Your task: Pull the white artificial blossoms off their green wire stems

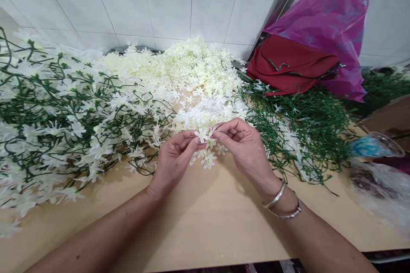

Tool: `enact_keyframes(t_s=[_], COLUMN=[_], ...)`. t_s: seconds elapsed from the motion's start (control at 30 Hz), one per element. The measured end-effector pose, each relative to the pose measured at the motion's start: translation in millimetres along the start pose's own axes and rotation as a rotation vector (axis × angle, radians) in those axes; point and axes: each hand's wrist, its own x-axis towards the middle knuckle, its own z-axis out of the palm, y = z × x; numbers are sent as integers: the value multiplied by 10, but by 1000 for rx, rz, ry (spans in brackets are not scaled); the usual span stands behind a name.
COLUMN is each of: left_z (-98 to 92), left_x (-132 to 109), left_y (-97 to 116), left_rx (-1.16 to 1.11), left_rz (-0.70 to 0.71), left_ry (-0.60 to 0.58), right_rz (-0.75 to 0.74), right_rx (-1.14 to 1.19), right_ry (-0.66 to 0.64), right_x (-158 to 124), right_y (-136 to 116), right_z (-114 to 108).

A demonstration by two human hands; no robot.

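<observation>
Between my two hands, over the front of the table, is a small white artificial flower [201,135]. My left hand [177,155] pinches it between thumb and fingers. My right hand [245,147], with silver bangles at its wrist, is pinched on thin white stamens [212,130] right beside the flower. A few loose white blossoms [209,159] lie just beneath the fingertips. Behind the hands spreads a heap of loose cream-white blossoms [198,68].
Finished-looking white flowers on green stems [64,111] fill the left side. Green plastic stems [307,123] lie at right, below a red handbag [288,64] and a purple plastic bag [333,17]. A clear cup [378,145] and a clear plastic bag [381,187] are far right.
</observation>
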Motion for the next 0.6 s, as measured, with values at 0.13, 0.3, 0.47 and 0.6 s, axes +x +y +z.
enact_keyframes(t_s=[0.13,0.3,0.47,0.6], left_z=[-18,-34,-46,-59], left_x=[-9,-22,-19,-5], left_y=[-35,-59,-63,-85], left_rx=[32,55,105,151], left_rz=[11,43,58,78], left_ry=[-26,-69,-72,-50], right_rz=[-40,-138,-183,-100], right_rx=[-54,-291,-422,-279], right_ry=[25,61,98,86], right_x=[-35,-86,-129,-127], right_y=[-9,3,50,105], right_z=[61,95,114,154])
